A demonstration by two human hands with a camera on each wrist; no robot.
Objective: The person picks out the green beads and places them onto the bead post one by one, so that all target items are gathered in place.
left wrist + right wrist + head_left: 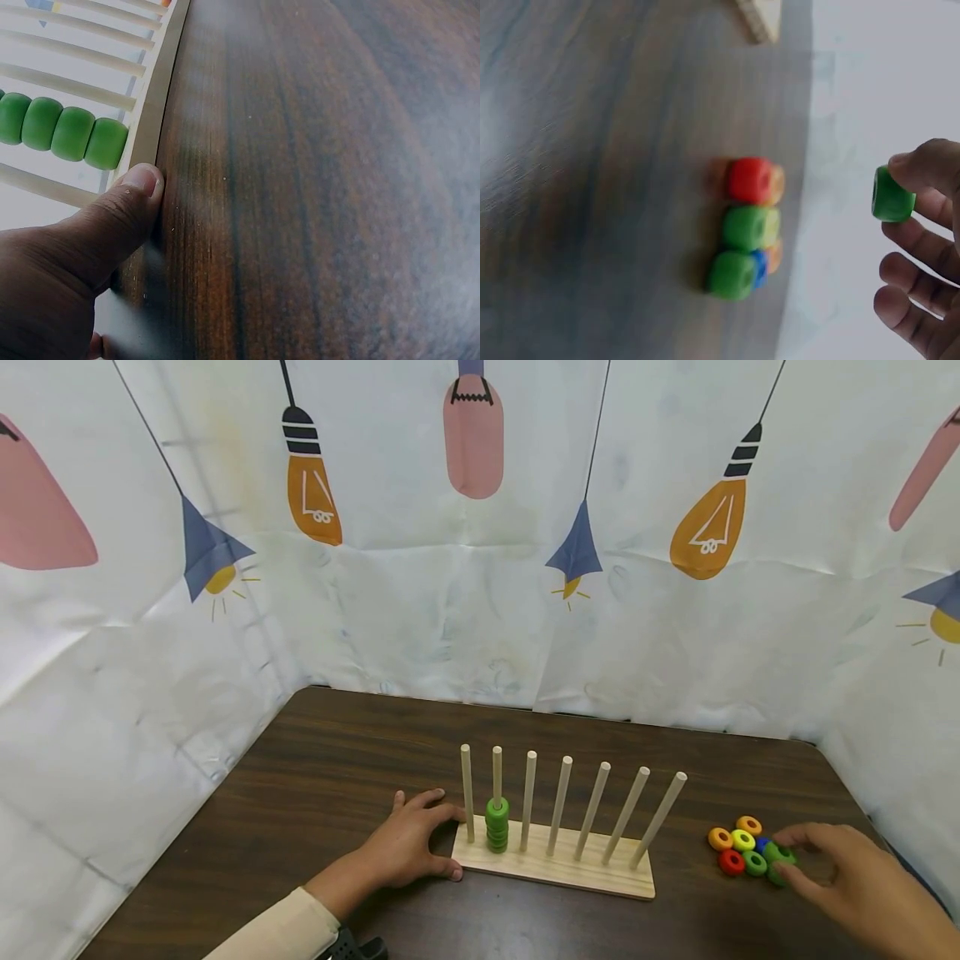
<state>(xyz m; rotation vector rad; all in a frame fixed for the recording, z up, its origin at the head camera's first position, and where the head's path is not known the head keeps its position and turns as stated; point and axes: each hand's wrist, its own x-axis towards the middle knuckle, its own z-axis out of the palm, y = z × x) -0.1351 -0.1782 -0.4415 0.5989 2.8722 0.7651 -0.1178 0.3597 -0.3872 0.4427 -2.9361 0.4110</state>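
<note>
- Pinched pegged board [555,870] across its left end with left hand [408,843].
- Pinched one green bead [891,196] with right hand [862,877], to the right of pegged board.

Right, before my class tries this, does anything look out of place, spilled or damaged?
Nothing looks spilled or broken. The loose beads sit clustered on the table, and the green stack is threaded on one peg. The one oddity is the creased backdrop; the fanned lean of the pegs in the head view is probably lens distortion.
</note>
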